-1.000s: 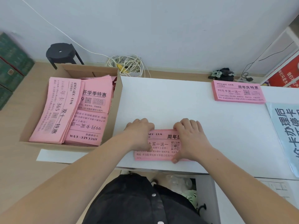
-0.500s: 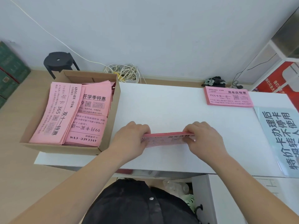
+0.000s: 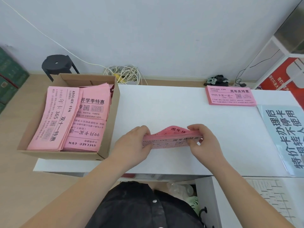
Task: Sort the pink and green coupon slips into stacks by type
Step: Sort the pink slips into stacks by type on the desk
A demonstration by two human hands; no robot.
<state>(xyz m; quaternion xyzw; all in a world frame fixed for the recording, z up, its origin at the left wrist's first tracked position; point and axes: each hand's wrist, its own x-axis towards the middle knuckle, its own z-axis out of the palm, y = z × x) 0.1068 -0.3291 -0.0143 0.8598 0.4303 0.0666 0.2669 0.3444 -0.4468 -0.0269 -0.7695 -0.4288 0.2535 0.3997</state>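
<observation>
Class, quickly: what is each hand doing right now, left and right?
Left hand: grips the left end of the bundle of pink slips.
Right hand: pinches the bundle's right end.

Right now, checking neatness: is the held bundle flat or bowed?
Bowed: the bundle arches up mid-span, left hand and right hand pinching its ends.

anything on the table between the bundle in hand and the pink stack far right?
Nothing: in the head view only bare white table separates the held bundle from the far-right pink stack.
</observation>
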